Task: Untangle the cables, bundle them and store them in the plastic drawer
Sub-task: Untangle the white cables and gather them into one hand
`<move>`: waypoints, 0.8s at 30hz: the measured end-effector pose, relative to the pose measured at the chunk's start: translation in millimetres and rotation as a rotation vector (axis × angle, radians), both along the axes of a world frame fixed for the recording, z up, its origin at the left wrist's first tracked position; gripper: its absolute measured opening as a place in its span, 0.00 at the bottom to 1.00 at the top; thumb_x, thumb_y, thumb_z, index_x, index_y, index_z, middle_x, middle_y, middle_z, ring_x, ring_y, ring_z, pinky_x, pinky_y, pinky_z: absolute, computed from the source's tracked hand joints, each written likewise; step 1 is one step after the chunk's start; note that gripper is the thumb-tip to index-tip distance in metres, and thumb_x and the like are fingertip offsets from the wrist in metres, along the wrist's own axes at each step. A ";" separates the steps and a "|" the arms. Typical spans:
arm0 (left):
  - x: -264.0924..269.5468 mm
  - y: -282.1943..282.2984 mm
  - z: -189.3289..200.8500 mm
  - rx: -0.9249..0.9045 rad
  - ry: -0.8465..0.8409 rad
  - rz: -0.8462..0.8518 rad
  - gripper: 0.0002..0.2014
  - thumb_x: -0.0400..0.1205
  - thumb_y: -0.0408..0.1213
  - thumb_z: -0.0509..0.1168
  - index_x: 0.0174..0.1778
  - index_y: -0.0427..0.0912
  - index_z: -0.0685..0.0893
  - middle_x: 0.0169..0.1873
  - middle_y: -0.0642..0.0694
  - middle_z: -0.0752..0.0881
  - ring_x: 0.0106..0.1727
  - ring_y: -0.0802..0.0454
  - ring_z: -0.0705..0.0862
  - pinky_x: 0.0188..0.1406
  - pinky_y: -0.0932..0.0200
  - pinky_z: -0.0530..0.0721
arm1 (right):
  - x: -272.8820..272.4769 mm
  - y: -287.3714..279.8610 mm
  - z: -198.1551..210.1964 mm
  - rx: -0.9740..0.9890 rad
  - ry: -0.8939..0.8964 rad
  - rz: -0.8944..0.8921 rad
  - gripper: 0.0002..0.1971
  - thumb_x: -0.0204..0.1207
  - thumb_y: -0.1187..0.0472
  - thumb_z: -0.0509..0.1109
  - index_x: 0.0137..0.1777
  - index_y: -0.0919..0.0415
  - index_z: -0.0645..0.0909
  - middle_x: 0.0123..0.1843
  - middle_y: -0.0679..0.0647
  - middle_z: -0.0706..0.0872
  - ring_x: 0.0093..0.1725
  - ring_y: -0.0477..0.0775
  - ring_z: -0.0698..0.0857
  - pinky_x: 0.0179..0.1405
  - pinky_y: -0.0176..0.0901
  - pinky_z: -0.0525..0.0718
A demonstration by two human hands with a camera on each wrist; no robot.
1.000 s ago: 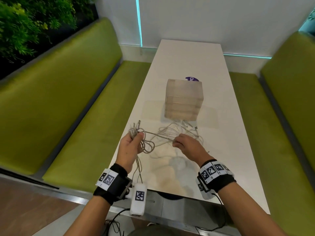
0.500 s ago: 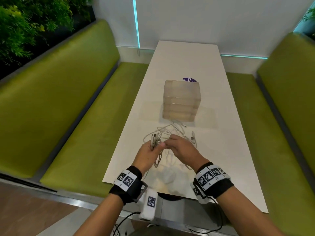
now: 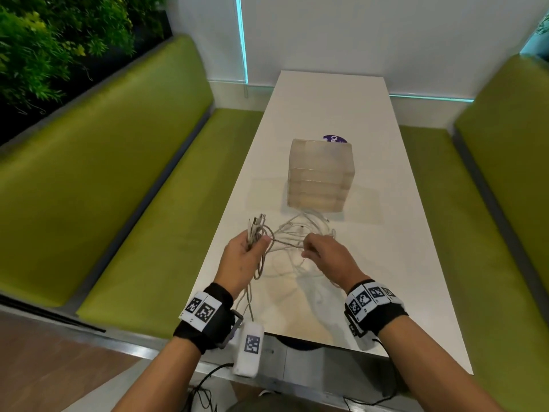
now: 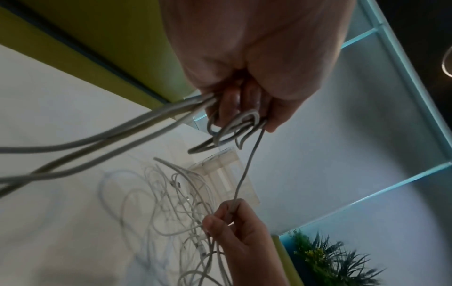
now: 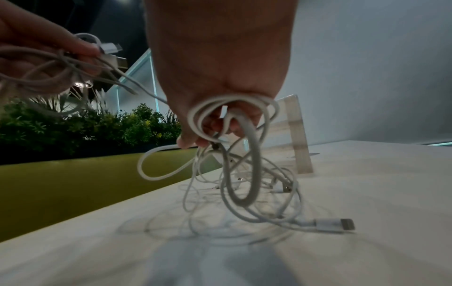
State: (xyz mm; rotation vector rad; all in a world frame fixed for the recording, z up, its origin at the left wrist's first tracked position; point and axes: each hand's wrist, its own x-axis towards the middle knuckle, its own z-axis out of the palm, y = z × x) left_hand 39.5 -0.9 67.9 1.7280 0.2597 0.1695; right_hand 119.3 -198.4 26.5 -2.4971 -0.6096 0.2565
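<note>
A tangle of white cables (image 3: 300, 233) lies on the white table (image 3: 386, 233) in front of a translucent plastic drawer unit (image 3: 320, 173). My left hand (image 3: 246, 254) grips a folded bundle of grey cable (image 4: 232, 125), with plug ends sticking up above the fist (image 3: 258, 221). A single strand (image 4: 247, 164) runs taut from it to my right hand (image 3: 320, 254), which pinches that strand and holds loops of white cable (image 5: 244, 151) lifted off the table. A white plug end (image 5: 335, 224) rests on the table below.
Green benches (image 3: 118, 188) flank the table on both sides (image 3: 490, 203). A purple round sticker (image 3: 334, 138) shows behind the drawer unit. Plants (image 3: 44, 40) stand behind the left bench. A white wall closes the far end.
The hands met half a second ago over the tangle. They have now drawn apart, the left moving left with its bundle, and a strand is stretched between them.
</note>
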 end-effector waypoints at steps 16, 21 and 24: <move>0.9 -34.9 -9.9 -0.104 0.040 -0.113 0.05 0.80 0.33 0.69 0.42 0.49 0.82 0.20 0.61 0.81 0.23 0.68 0.76 0.26 0.74 0.72 | -18.9 17.6 11.5 0.130 -0.080 0.243 0.11 0.81 0.60 0.64 0.52 0.63 0.87 0.48 0.57 0.85 0.50 0.60 0.78 0.48 0.53 0.77; 6.0 -38.0 -12.7 0.107 0.047 -0.118 0.04 0.80 0.39 0.68 0.46 0.43 0.84 0.39 0.42 0.88 0.42 0.47 0.87 0.45 0.53 0.87 | -24.2 14.4 5.2 0.122 -0.099 0.237 0.11 0.82 0.62 0.63 0.54 0.62 0.86 0.51 0.57 0.86 0.52 0.59 0.78 0.50 0.53 0.79; 7.8 -34.2 -11.7 0.063 0.026 -0.069 0.04 0.81 0.38 0.68 0.43 0.42 0.84 0.31 0.49 0.88 0.34 0.52 0.86 0.35 0.56 0.84 | -22.7 15.8 5.1 0.141 -0.099 0.230 0.10 0.81 0.59 0.63 0.52 0.60 0.85 0.48 0.55 0.84 0.50 0.57 0.78 0.48 0.50 0.78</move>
